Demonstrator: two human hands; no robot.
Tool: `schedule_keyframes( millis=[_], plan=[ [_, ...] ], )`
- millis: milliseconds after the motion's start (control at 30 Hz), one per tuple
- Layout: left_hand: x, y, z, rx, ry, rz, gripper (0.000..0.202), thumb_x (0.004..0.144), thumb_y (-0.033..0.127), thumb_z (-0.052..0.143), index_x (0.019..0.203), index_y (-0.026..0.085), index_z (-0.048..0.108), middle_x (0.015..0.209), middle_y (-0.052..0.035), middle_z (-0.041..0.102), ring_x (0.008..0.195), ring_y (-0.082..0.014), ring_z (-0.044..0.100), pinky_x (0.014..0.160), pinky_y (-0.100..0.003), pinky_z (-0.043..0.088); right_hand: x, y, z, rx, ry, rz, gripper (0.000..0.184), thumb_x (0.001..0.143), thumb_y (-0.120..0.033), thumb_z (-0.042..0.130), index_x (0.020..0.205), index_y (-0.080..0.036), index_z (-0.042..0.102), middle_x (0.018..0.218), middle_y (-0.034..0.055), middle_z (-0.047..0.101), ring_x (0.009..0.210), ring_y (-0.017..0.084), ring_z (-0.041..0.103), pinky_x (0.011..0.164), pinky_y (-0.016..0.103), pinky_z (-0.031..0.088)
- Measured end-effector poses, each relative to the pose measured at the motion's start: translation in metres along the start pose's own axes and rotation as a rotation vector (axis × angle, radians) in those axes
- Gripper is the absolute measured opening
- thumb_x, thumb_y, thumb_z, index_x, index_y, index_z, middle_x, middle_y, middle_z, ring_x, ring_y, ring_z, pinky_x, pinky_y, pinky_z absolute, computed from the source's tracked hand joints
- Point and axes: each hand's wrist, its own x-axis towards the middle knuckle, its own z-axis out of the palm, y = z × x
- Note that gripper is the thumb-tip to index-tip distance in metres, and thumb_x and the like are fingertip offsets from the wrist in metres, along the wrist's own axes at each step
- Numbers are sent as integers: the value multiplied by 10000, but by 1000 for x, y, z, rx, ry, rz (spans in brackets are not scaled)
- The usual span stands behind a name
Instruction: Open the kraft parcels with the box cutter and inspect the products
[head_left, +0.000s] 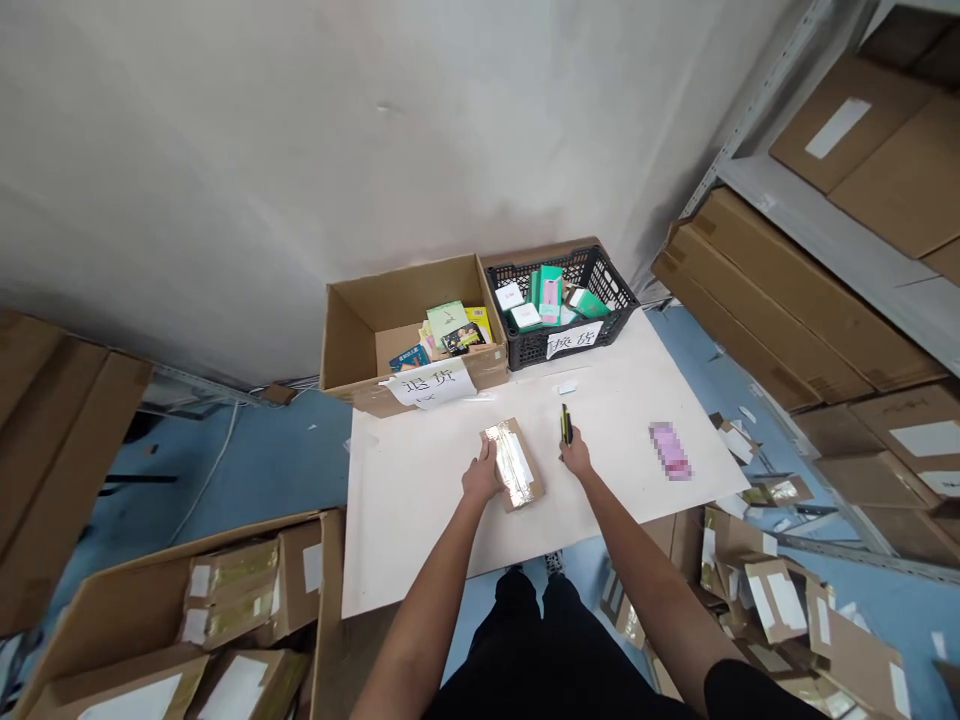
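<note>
A small cardboard parcel (514, 465) sealed with shiny tape lies on the pale table (420, 520). My left hand (481, 476) rests against the parcel's left edge, fingers curled on it. My right hand (575, 457) is to the right of the parcel, closed round a black and yellow utility knife (565, 424) that points away from me. The knife is a short way from the parcel and does not touch it.
A pink blurred item (670, 451) lies on the table's right. At the back stand an open cardboard box (352, 345) and a black crate (592, 335), both labelled and holding small packets. Cartons of parcels (225, 600) sit on the floor left; torn packaging (780, 600) right; shelves with boxes (825, 300).
</note>
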Motion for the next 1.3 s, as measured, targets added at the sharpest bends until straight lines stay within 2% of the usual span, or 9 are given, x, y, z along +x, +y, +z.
schedule_keyframes(
  millis=[67, 167, 300, 667, 800, 933, 1000, 1133, 1300],
  plan=[
    [3, 2, 2, -41, 7, 1, 1320, 648, 372, 885, 1689, 373, 74, 1791, -49, -35, 1537, -438, 348, 1020, -463, 532, -12, -41, 6, 3, -2, -168, 643, 1010, -262, 385, 1633, -211, 233, 1087, 52, 755, 798, 191, 735, 821, 321, 574],
    [7, 4, 4, -110, 26, 9, 1328, 606, 384, 900, 1682, 388, 121, 1792, -31, -21, 1546, -464, 314, 1049, -490, 511, -31, -94, 19, -97, -38, -408, 630, 1020, -255, 410, 1637, -264, 278, 1292, 66, 724, 1067, 219, 721, 930, 320, 541],
    [8, 5, 5, -198, 41, -3, 1374, 536, 348, 933, 1677, 388, 169, 1791, -31, 23, 1540, -486, 302, 1065, -524, 489, -53, -125, 38, -348, -159, -382, 599, 996, -174, 433, 1587, -258, 380, 1321, 83, 724, 1108, 237, 714, 894, 305, 512],
    [3, -4, 3, -167, 83, 70, 1318, 574, 431, 899, 1675, 403, 173, 1792, -2, 59, 1405, -442, 436, 1050, -517, 478, -129, -103, 37, -589, -223, -178, 650, 924, -275, 613, 1545, -238, 426, 1188, 152, 752, 1066, 319, 729, 790, 348, 501],
    [2, -1, -2, -95, 71, 65, 1318, 593, 443, 897, 1680, 392, 154, 1793, -9, 60, 1409, -456, 423, 1046, -526, 473, -175, -73, 25, -662, -253, -138, 651, 863, -119, 582, 1496, -243, 497, 1126, 154, 763, 1025, 322, 746, 763, 345, 498],
    [2, 0, -5, -66, 60, 71, 1312, 607, 455, 887, 1679, 413, 133, 1795, 15, 50, 1420, -454, 416, 1031, -506, 482, -202, -34, 4, -613, -225, -105, 571, 842, -113, 584, 1395, -256, 574, 1072, 134, 771, 956, 323, 753, 741, 341, 497],
    [1, 0, -5, -65, 67, 68, 1308, 606, 452, 887, 1674, 434, 132, 1794, 26, 49, 1418, -452, 419, 1031, -506, 480, -203, -18, -5, -511, -121, -111, 564, 892, -160, 558, 1444, -268, 522, 1058, 107, 776, 948, 304, 753, 767, 336, 504],
    [-1, 6, 2, -38, 94, 41, 1285, 641, 474, 884, 1673, 439, 118, 1795, 7, 23, 1401, -450, 433, 1024, -504, 481, -169, -9, -2, -338, 112, -95, 664, 1036, -370, 430, 1643, -206, 217, 1185, 142, 753, 1048, 313, 743, 860, 376, 523],
    [-10, 19, 18, -49, 146, -7, 1205, 741, 521, 825, 1691, 362, 102, 1794, -73, -3, 1377, -451, 470, 1021, -494, 489, -91, -34, 21, -319, 73, -36, 878, 1032, -564, 460, 1689, -149, 52, 1363, 214, 663, 1220, 340, 685, 959, 410, 504]
  ],
)
